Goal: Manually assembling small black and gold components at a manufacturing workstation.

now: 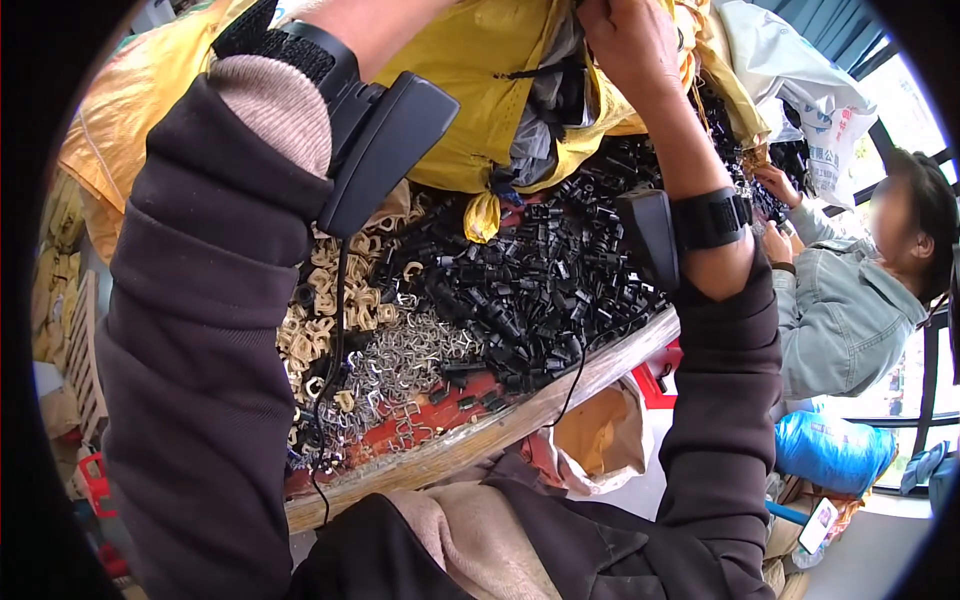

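Note:
My right hand (630, 45) is raised at the top of the view, its fingers closed on the rim of a big yellow sack (470, 60) with grey lining (545, 110). The sack lies over the far side of the table. My left arm, in a dark sleeve, reaches up to the same sack; its hand is cut off by the top edge. Each wrist carries a black strapped device (385, 150) with a thin cable. Below the sack lies a heap of small black plastic parts (540, 270).
Beige plastic parts (340, 300) and bent metal wire clips (400, 365) lie left of the black heap. A wooden table edge (480, 440) runs in front. A seated co-worker (840, 310) handles parts at the right. A white sack (800, 70) and a blue bag (830, 450) are nearby.

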### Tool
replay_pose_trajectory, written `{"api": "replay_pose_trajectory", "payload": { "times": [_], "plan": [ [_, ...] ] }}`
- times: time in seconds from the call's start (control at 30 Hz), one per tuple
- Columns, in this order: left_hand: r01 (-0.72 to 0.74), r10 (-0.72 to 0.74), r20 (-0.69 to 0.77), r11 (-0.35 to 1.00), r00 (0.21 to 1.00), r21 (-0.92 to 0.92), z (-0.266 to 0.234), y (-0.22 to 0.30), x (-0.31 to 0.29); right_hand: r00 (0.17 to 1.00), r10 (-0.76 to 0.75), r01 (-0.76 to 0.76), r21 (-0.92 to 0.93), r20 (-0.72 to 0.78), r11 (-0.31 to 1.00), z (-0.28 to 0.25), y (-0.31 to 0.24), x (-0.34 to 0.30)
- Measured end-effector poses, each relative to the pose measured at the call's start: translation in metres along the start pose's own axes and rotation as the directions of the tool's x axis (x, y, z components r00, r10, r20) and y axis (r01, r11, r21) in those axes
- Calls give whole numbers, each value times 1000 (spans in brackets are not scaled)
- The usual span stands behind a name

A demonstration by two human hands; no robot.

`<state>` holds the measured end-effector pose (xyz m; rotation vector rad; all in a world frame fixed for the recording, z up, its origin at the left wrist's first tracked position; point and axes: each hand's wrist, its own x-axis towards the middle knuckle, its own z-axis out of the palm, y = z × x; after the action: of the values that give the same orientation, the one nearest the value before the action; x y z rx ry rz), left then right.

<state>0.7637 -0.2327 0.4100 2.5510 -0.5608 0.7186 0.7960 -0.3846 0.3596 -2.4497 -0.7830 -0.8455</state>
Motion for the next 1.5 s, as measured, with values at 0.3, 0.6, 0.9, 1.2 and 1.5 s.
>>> {"api": "replay_pose_trajectory", "payload": {
  "times": [0.3,0.6,0.9,1.2,1.5],
  "plan": [
    [29,-1,154,983,988,-180,-21,15,-13,966,-201,147,-291,-166,946,-8,-5,-24],
    [93,-79,88,981,993,-168,-11,13,-11,996,-67,57,-165,-53,985,-19,2,-33],
    [-118,147,-235,984,961,130,40,9,-106,940,3,-142,385,340,912,-10,42,-229],
    [-369,474,251,853,844,-370,162,21,-186,971,82,-101,73,225,992,4,36,-310],
    [-271,420,464,895,780,-354,204,13,-193,948,-104,150,-136,300,979,3,66,-270]
  ]
}}
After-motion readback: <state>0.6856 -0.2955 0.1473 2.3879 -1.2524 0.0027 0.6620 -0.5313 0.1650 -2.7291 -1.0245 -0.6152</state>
